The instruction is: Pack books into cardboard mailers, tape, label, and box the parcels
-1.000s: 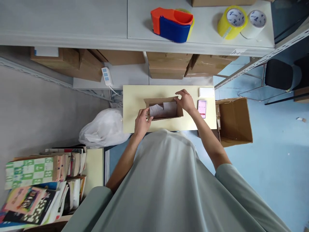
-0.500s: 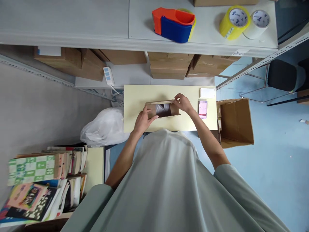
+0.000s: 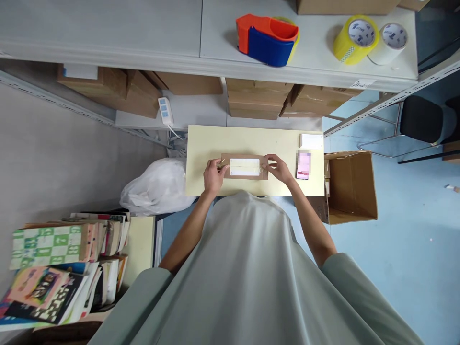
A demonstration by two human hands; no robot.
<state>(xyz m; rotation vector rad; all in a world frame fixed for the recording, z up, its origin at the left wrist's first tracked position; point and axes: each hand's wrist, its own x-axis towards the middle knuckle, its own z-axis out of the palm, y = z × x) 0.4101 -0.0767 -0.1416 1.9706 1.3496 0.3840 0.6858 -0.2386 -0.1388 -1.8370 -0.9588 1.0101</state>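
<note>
Cardboard box (image 3: 246, 178) lies label-up on the counter (image 3: 204, 143). Left hand (image 3: 213, 178) at its left end, right hand (image 3: 280, 171) at its right; fingers touching, though whether they grip cannot be told.

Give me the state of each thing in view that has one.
Small box: top shut
Left hand: fingers bent, touching small box
Right hand: fingers bent, touching small box
Phone: screen lit
Large box: open
Tape dispenser: unheld
Yellow tape roll: core up
Pale tape roll: core up
Plastic bag: puffed out
Books: piled up
</note>
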